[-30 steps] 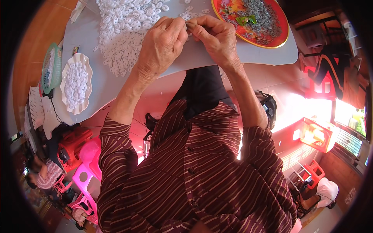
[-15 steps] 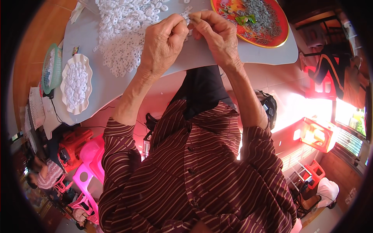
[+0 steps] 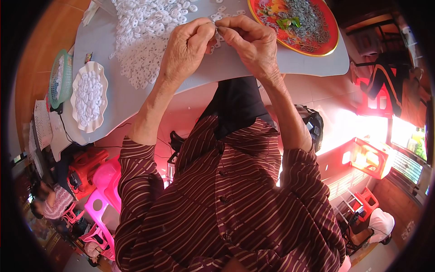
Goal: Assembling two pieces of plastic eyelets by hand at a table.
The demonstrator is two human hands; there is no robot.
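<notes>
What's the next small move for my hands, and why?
Probably a gentle squeeze with the left hand and right hand, before reaching for the white oval pieces or yellow-rimmed red tray: both hands are pinched closed, side by side, and seem to hold a tiny piece between them, too small to identify.

Interior surrounding a pale grey worktop (image 3: 312,65) with a rounded near right corner. Along its near edge: a pinkish tiled floor (image 3: 312,92). Beyond its left edge: an orange-brown surface (image 3: 41,77) crossed by thin seams. Off the near left corner: a red plastic stool (image 3: 88,166) and a bright pink plastic chair (image 3: 105,178). Off the near right corner: a sunlit stool (image 3: 378,162), a window (image 3: 414,139) showing greenery, and a glaring patch of light (image 3: 346,121) on the floor.
</notes>
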